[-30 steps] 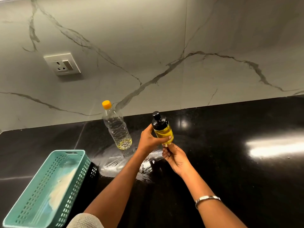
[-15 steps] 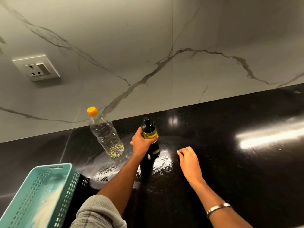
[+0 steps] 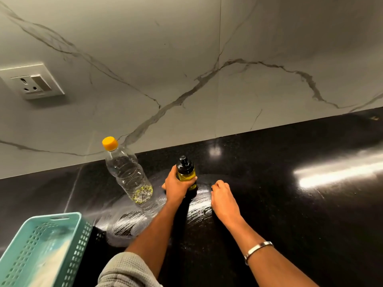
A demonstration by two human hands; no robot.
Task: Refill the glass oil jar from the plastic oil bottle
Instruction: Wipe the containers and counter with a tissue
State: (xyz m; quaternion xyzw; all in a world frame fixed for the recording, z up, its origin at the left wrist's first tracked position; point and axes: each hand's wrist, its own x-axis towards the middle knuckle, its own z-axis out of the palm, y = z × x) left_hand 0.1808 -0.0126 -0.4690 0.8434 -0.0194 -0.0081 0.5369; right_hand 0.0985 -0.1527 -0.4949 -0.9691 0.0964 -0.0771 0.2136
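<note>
The left hand [image 3: 178, 186] reaches forward from a rolled grey sleeve [image 3: 126, 272] and wraps its fingers around the lower body of the glass oil jar [image 3: 186, 172], which stands upright on the black countertop [image 3: 290, 204]. The jar holds yellow oil and carries a black pump top. The right hand [image 3: 222, 195] rests just to the right of the jar, knuckles up, fingers curled under; whether it pinches anything cannot be told. A metal bangle [image 3: 258, 250] circles that wrist.

No label or writing can be read on either container.

One plastic oil bottle [image 3: 127, 172] stands left of the jar, close by but apart, its yellow cap on, a little oil at its bottom. One teal perforated basket [image 3: 43, 251] sits further left of the jar and nearer the person. One wall socket [image 3: 33, 82] is set in the marble backsplash, up and far left of the jar.
</note>
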